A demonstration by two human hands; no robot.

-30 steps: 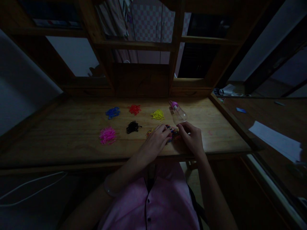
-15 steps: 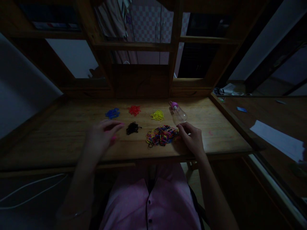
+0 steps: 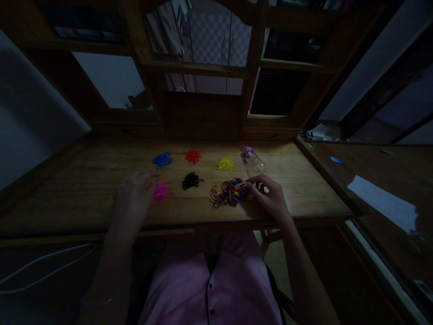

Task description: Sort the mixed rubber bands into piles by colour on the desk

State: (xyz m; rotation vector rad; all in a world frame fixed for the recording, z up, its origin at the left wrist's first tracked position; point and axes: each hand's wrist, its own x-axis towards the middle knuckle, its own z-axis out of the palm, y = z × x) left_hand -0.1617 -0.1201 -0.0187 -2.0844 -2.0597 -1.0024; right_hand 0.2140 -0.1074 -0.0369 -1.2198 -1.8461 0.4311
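My left hand (image 3: 133, 196) is over the left side of the pink rubber-band pile (image 3: 160, 192), and motion smears its fingers. Part of that pile is hidden behind the hand. At the right edge of a mixed heap of colourful rubber bands (image 3: 228, 193), my right hand (image 3: 270, 195) has thumb and forefinger pinched together. Whatever lies between those fingertips is too small to make out. Between the pink pile and the mixed heap sits a black rubber-band pile (image 3: 191, 180).
Farther back on the wooden desk (image 3: 111, 158) lie blue (image 3: 163, 160), red (image 3: 193, 156) and yellow (image 3: 225, 164) rubber-band piles. A clear bottle with a pink top (image 3: 256, 163) lies behind my right hand. Wooden shelving (image 3: 203, 113) rises at the back. Papers (image 3: 384, 203) rest on the right-hand surface.
My left hand has gone from the mixed heap leftward to the pink pile, uncovering the heap. My right hand stays by the heap's right edge. The view has shifted slightly.
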